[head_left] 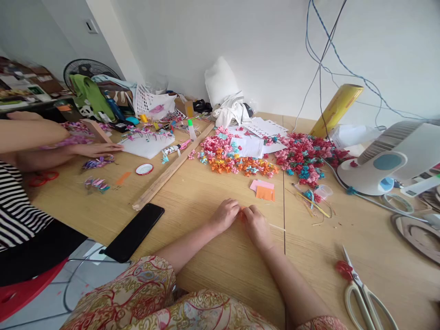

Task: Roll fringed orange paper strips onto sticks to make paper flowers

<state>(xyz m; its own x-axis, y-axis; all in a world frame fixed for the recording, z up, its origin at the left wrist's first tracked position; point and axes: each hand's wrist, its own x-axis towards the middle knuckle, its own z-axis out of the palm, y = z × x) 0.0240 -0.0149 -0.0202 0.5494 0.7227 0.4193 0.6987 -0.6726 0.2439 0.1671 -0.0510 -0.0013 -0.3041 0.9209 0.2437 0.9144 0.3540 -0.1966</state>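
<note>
Close together over the table, my left hand and my right hand pinch a small piece of orange paper between them. Fingers cover most of it, so its exact shape is hidden. A thin pale strip sticks out to the right from under my right hand. Just beyond my hands lie flat orange paper pieces on top of pink paper. Farther back are heaps of small folded flowers: orange, pink, and red and pink with some blue.
Scissors lie at the right, below a white fan. A black phone and a wooden bar lie to the left. Another person's hand rests at far left, near red-handled scissors. A yellow roll leans at the back.
</note>
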